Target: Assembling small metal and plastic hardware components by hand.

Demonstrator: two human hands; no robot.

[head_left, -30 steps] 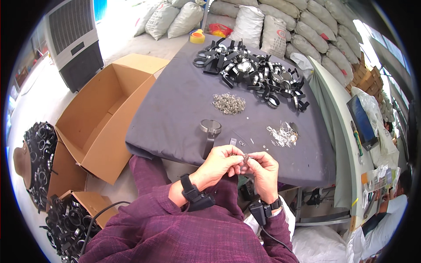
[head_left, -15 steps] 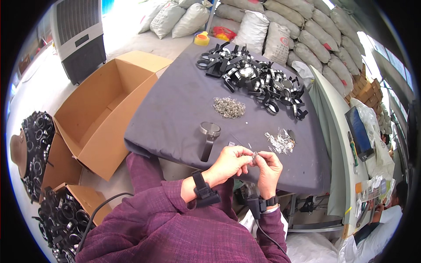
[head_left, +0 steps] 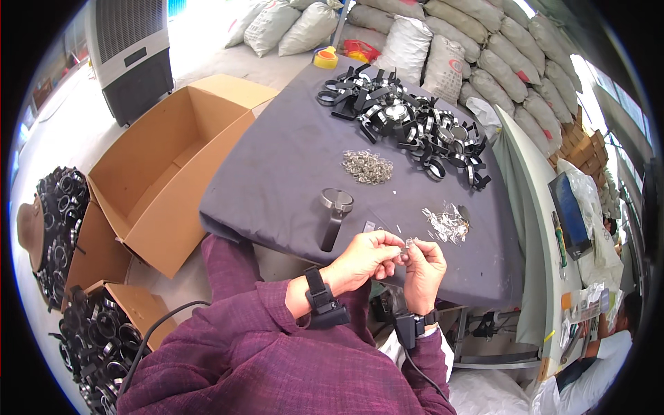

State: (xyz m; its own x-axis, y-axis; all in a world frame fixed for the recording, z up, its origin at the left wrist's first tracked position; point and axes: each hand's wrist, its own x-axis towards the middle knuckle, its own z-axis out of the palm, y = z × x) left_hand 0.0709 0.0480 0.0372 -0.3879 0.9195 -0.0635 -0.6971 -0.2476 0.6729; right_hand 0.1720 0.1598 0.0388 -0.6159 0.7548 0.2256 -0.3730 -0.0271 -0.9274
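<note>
Over the table's near edge, my left hand [head_left: 366, 259] and my right hand [head_left: 423, 273] meet, fingertips pinched together. Between them is a small silvery metal piece [head_left: 409, 245], too small to make out fully. Left of my hands, a round metal-rimmed disc on a black strap-like band [head_left: 335, 204] rests on the grey cloth. Beyond it lies a heap of small silvery metal rings or clips [head_left: 366, 167]. To the right of that is a heap of thin metal pins and slivers [head_left: 446, 224]. A larger pile of black-banded, watch-like round pieces [head_left: 408, 124] covers the far side.
An open cardboard box [head_left: 166, 159] stands left of the table [head_left: 270, 166]. More black ring-shaped pieces [head_left: 104, 346] fill boxes at lower left. A roll of yellow tape [head_left: 325, 58] sits at the far corner. Another person [head_left: 609, 353] is at the right, past a side bench [head_left: 550, 242].
Both hands stay together at the near edge, with a slight shift of the fingers around the small metal piece. The whole view has moved a little; the piles look the same.
</note>
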